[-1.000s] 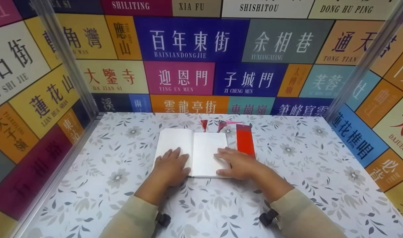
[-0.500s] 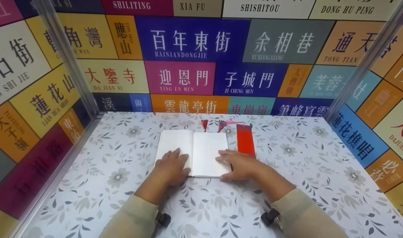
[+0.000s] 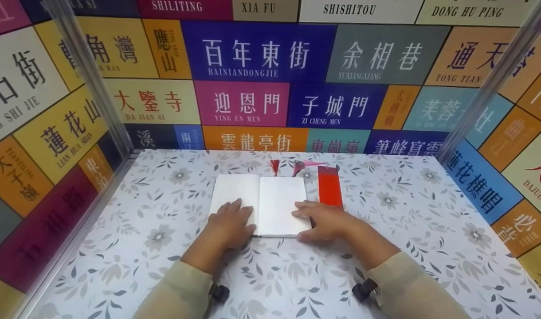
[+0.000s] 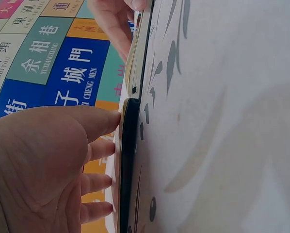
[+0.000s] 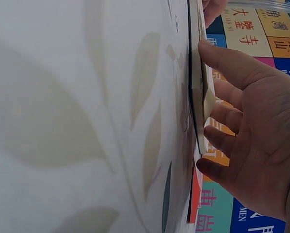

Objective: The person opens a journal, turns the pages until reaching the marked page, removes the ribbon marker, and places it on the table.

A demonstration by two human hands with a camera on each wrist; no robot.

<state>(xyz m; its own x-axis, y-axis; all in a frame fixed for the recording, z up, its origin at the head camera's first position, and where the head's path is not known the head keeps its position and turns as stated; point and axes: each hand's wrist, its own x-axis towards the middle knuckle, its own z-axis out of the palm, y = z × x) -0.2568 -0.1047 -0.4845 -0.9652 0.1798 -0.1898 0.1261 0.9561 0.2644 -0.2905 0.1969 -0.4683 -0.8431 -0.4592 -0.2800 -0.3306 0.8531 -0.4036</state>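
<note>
An open notebook point(image 3: 279, 206) with blank white pages lies on the table. My left hand point(image 3: 228, 225) rests on the lower left page, its fingertips along the page surface in the left wrist view above a dark cover point(image 4: 129, 131). At the right page's outer edge is my right hand point(image 3: 327, 221), fingers spread over the margin and thumb at the near corner. In the right wrist view a bit of page point(image 5: 209, 101) bulges up beside its fingers. A red bookmark point(image 3: 329, 188) lies right of the notebook, partly behind that hand.
A red tassel point(image 3: 274, 167) and a dark pinkish tassel point(image 3: 299, 168) stick out beyond the notebook's far edge. Floral cloth covers the table point(image 3: 164, 274). Walls with colourful street-name panels point(image 3: 257, 53) enclose the back and sides, with clear corner posts point(image 3: 488, 84).
My right hand has slid slightly right, from over the right page towards its outer edge. The left hand and the notebook stay nearly where they were.
</note>
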